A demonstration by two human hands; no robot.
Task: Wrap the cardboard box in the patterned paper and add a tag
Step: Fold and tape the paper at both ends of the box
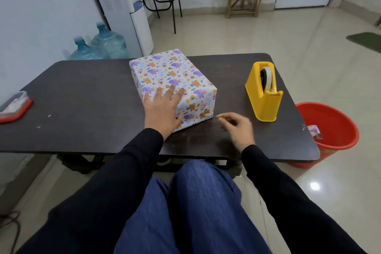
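The box (pixel 175 76), fully covered in white paper printed with purple elephants and orange bears, sits on the dark table (pixel 82 99) slightly left of centre. My left hand (pixel 162 109) lies flat on the box's near top edge, fingers spread and straight. To the right of the box's near corner, my right hand (pixel 237 128) hovers just above the table, fingers loosely curled and blurred, fingertips pointing at the box. Whether it pinches a bit of clear tape I cannot tell. No tag is in sight.
A yellow tape dispenser (pixel 265 93) stands on the table's right side. A clear container with a red lid (pixel 14 107) sits at the left edge. A red bucket (pixel 329 132) holding a paper scrap stands on the floor to the right. Water bottles (pixel 103 47) stand behind the table.
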